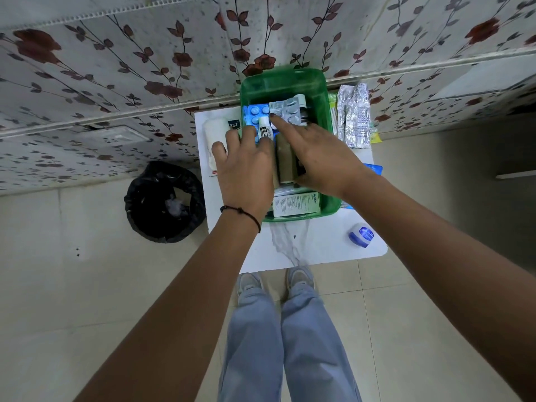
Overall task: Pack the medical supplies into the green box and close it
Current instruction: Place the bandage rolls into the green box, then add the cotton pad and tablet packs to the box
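Observation:
The green box [323,91] stands open on a small white table [319,245]. Inside it lie a blue blister pack [256,111], a silver blister pack [287,110], a white tube [264,129], a brown roll [285,161] and a green-white carton [295,203]. My left hand [246,166] rests over the box's left rim, fingers spread on the blue pack and tube. My right hand [322,156] is inside the box, its forefinger pressing the silver pack. Neither hand grips anything that I can see.
A white bandage roll [214,132] lies left of the box, silver foil strips [355,114] right of it, and a blue-white round container [361,235] near the table's front right. A black-lined bin [165,200] stands on the floor at left. A flowered wall is behind.

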